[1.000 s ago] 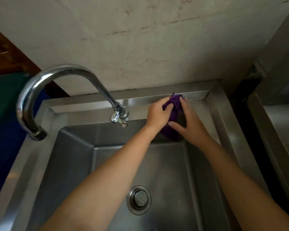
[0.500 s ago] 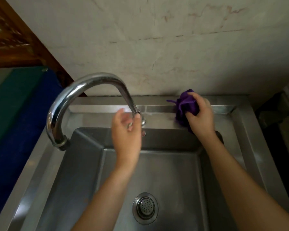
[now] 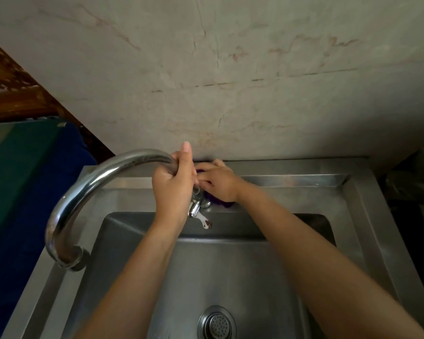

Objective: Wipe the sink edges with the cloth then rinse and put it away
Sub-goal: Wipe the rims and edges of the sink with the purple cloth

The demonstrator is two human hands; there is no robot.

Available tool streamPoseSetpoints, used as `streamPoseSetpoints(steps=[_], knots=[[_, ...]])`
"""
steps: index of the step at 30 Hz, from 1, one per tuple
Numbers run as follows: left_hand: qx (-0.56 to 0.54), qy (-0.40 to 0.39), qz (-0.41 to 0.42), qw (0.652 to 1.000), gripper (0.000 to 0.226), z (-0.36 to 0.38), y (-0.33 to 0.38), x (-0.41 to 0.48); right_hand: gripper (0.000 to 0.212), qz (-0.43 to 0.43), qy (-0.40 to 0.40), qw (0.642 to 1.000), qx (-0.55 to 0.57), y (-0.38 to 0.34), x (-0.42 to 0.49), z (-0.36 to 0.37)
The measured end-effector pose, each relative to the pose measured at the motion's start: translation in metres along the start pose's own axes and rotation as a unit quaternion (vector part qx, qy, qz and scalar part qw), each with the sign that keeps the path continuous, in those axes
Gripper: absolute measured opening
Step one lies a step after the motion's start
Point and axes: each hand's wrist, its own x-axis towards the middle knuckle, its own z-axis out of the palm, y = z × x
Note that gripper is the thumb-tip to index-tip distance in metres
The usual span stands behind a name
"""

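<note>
Purple cloth (image 3: 222,203) — half-hidden under hands (image 3: 218,183).

Stained wall (image 3: 255,81), chrome faucet (image 3: 83,192), dim edges
The pale wall carries reddish streaks and a thin dark crack line. The gooseneck faucet arcs leftward, its small lever (image 3: 203,220) pointing forward. At far left, a carved wooden frame (image 3: 12,94) sits above a green surface (image 3: 17,172) and a blue one (image 3: 17,253). Shadowed, unclear shapes (image 3: 406,184) lie at right.

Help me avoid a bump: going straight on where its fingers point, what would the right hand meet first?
Probably the faucet, or the left hand gripping it. The right hand, on the cloth, points left along the sink rim; depth is unclear.
</note>
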Motion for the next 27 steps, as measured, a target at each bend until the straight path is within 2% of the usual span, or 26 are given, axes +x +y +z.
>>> streamPoseSetpoints(steps=[3,6,10,19,22,27], knots=[[0.0,0.016,-0.004,1.0,0.058,0.004,0.0,0.006,0.03,-0.028,-0.05,0.996,-0.072,0.001,0.005,-0.011],[-0.011,-0.005,-0.007,1.0,0.058,0.003,0.004,0.011,0.028,-0.039,-0.055,0.992,-0.108,-0.003,0.002,-0.015],[0.017,-0.025,-0.006,1.0,0.054,0.007,0.007,0.01,0.026,0.013,-0.007,0.994,-0.106,-0.006,-0.016,-0.01],[0.034,-0.049,0.0,0.998,0.054,0.009,0.005,0.014,0.04,0.118,0.071,0.975,-0.173,0.004,-0.069,-0.001],[0.034,-0.043,-0.005,0.998,0.054,0.012,0.004,0.015,0.042,0.167,0.094,0.964,-0.182,0.022,-0.103,-0.005],[0.023,-0.028,-0.014,0.999,0.051,0.021,0.005,0.016,0.037,0.264,0.182,0.933,-0.164,0.019,-0.137,0.011]])
